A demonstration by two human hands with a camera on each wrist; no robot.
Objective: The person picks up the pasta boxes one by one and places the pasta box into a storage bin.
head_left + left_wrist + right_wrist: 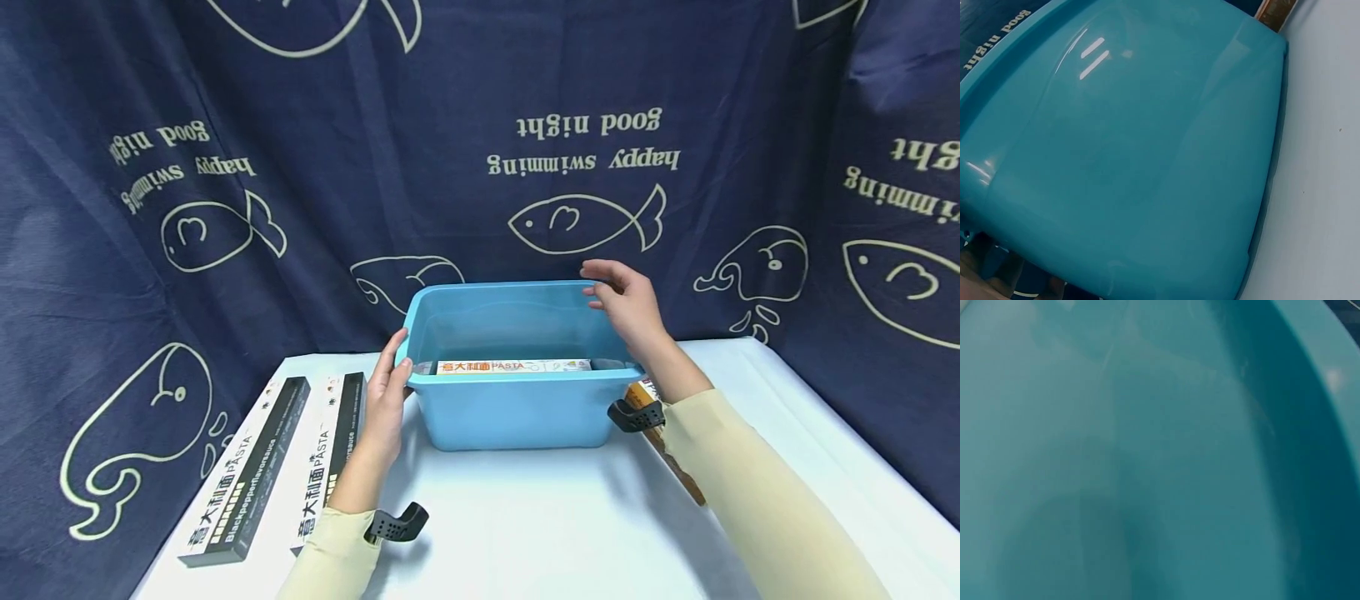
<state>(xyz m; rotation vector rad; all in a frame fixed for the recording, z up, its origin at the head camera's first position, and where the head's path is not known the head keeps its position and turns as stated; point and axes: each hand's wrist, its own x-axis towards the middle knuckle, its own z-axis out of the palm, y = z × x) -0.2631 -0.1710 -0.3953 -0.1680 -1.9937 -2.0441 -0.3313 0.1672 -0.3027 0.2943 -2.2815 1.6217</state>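
A light blue plastic bin (517, 417) stands on the white table, its inside partly visible from above. My left hand (386, 398) grips its left rim near the front corner, thumb on top; in the left wrist view the bin's wall (1135, 144) fills most of the picture, fingers (1007, 275) at the lower left. Over the right rim hangs my right hand (632, 310), fingers loosely bent and nothing in them. Blue plastic (1166, 462) fills the right wrist view. Inside the bin lies a white pasta box (517, 366) with orange lettering, its lower part hidden by the front wall.
Two black-and-white pasta boxes, an outer one (243, 475) and an inner one (318, 467), lie left of the bin, the inner partly behind my left forearm. An orange-brown box (675, 467) lies to the right, partly under my right arm. A dark blue curtain (465, 192) hangs behind the table.
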